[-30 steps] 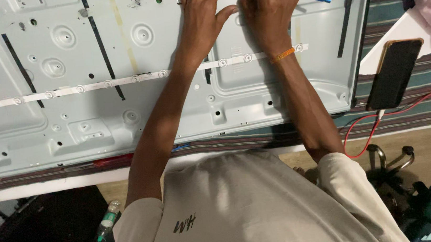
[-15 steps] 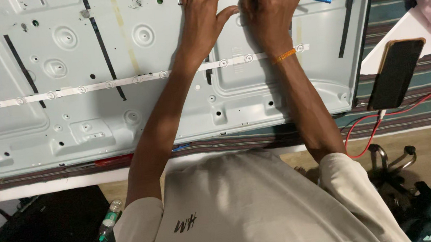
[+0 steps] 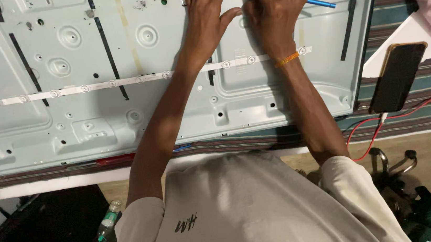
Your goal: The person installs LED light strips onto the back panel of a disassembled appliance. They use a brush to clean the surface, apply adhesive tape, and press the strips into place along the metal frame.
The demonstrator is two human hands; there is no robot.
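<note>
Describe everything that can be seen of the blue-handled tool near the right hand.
The blue tool shows only as a thin, bright blue shaft, plastic by its look, sticking out to the right from under the right hand. It lies nearly flat and slants slightly downward over the pale metal panel. The closed fingers hide its other end, so its tip and kind cannot be told. The left hand does not touch it.

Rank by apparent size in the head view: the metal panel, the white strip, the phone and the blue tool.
1. Metal panel, by far the largest.
2. White strip, long but thin.
3. Phone.
4. Blue tool, smallest; the right hand hides most of it, so its full size is unsure.
</note>
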